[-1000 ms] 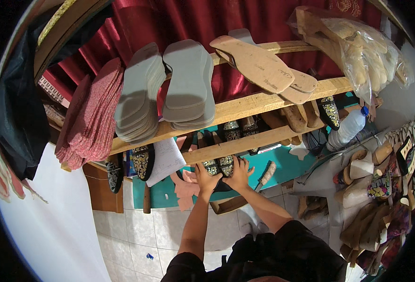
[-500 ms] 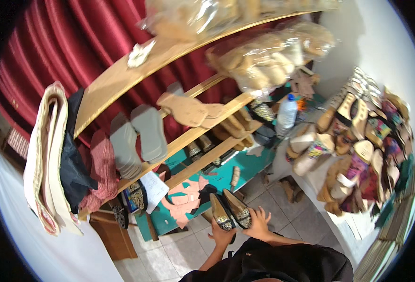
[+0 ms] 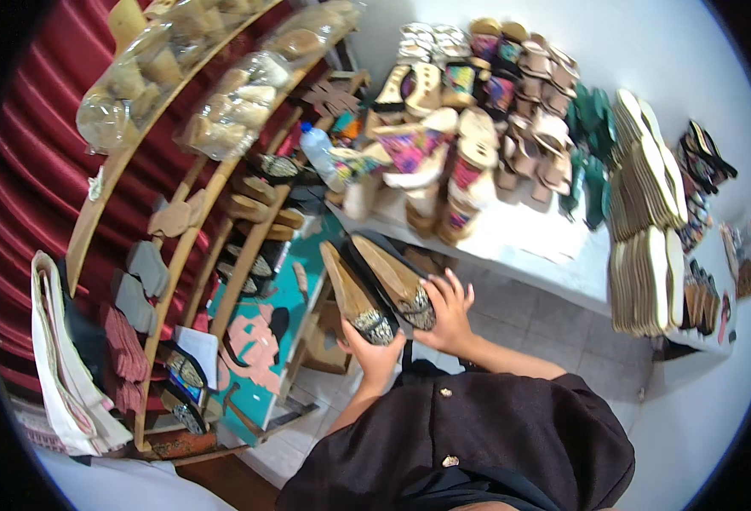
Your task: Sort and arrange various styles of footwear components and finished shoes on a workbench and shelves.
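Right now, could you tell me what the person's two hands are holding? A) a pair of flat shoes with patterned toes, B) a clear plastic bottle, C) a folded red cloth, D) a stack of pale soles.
A: the left hand and right hand each grip one flat shoe of the pair of flat shoes, toes toward the person.

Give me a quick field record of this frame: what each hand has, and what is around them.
left hand: holds a flat shoe with a tan insole and dark patterned toe, gripped at the toe end
right hand: holds the matching shoe, fingers over its toe
shoes relative to each other: side by side, insoles up
left of hands: wooden shelves with soles and shoes, red curtain behind
ahead: white table crowded with sandals, a plastic bottle
right: stacked soles
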Tool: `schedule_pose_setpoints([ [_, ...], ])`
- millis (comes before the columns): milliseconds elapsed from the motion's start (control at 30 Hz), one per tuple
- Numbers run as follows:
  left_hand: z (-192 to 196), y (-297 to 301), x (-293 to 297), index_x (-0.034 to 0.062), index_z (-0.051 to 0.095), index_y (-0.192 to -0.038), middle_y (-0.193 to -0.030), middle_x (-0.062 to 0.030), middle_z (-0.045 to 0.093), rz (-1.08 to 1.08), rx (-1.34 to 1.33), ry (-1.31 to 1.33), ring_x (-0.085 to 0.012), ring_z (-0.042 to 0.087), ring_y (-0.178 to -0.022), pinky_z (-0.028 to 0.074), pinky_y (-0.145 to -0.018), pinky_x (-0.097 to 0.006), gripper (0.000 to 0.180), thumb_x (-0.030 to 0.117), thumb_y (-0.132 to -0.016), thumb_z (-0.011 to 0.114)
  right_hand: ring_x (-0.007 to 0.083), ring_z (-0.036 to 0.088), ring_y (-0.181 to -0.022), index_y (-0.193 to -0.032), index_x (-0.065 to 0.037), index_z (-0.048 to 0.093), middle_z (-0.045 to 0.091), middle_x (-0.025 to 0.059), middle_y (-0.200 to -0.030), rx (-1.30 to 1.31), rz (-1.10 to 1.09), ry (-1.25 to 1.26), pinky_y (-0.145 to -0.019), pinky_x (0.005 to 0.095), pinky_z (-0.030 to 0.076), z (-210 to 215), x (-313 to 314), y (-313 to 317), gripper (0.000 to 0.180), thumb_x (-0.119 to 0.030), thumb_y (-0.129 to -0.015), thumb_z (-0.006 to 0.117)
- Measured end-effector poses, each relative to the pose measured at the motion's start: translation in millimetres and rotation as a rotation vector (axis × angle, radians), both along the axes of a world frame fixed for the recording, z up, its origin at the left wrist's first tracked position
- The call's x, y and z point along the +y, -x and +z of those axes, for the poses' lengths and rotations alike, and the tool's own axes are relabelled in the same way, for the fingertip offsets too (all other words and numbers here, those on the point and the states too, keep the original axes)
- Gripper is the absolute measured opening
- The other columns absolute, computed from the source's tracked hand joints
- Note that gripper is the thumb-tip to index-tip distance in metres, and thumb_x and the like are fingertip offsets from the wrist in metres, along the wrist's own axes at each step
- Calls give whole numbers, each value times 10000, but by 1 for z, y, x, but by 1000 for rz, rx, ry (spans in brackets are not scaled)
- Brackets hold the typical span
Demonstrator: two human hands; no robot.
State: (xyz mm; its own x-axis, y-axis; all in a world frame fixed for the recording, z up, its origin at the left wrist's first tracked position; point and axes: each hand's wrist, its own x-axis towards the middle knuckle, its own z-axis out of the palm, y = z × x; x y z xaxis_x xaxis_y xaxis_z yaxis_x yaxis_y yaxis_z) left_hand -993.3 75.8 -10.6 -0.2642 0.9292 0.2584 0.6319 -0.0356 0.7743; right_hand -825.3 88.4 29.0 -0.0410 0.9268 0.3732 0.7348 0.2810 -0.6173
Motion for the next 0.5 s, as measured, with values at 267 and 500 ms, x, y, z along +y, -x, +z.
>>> schedule_pose_setpoints([
  [267, 60, -148, -69, -46, 142, -1371, -1230, -220, 362, -372, -104, -331, -342, 331, -1154, 190, -1011, -459, 1094, 177, -534, 812, 399, 239, -1291, -1249, -105, 433, 411, 139, -1288, -95, -385, -279, -966, 621, 98, 46, -126, -129, 786, -255, -544, 747],
  [500, 93, -299, -156, -49, 184, -1356, -1213, -150, 435, -963, -222, -333, -288, 379, -1168, 97, -1039, -491, 1056, 196, -540, 809, 402, 235, -1285, -1281, -117, 420, 417, 138, -1288, -174, -861, -411, -997, 563, 29, 69, -284, -240, 795, -264, -570, 745],
])
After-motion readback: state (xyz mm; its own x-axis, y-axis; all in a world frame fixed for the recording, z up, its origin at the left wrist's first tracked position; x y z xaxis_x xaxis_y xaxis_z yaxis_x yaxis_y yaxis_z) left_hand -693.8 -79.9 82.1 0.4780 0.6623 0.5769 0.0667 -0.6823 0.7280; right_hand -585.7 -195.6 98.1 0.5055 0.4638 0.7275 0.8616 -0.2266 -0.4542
